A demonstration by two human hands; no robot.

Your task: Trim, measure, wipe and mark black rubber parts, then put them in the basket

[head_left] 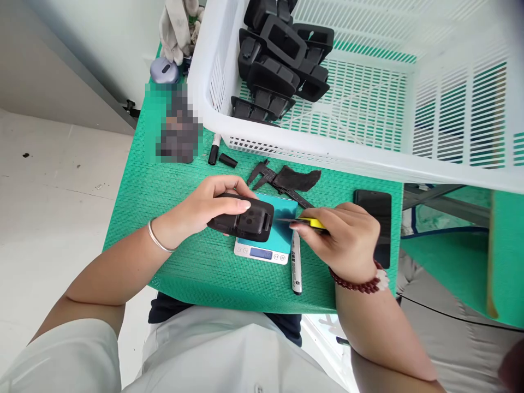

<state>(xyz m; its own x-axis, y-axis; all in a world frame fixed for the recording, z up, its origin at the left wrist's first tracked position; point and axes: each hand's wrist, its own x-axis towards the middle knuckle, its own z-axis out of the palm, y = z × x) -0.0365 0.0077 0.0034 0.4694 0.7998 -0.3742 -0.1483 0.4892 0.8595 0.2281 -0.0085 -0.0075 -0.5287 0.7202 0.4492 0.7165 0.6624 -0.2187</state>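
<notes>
My left hand (223, 204) grips a black molded plastic part (256, 219), thumb on top, above a small digital scale (262, 253) with a teal top. In my right hand (344, 232) is a yellow utility knife (313, 222), its blade pointing left toward the part's right end. A small gap seems to lie between the blade tip and the part, though I cannot tell for certain. Under the right hand's side, a white marker (296, 267) lies beside the scale.
A white plastic basket (311, 139) holding several black molded parts (282, 60) stands at the back. Calipers (266, 176), a black scrap (298, 178), a marker (214, 149) and its cap (228, 160) lie before it. A phone (373, 199) is at right, gloves (175, 30) at back left.
</notes>
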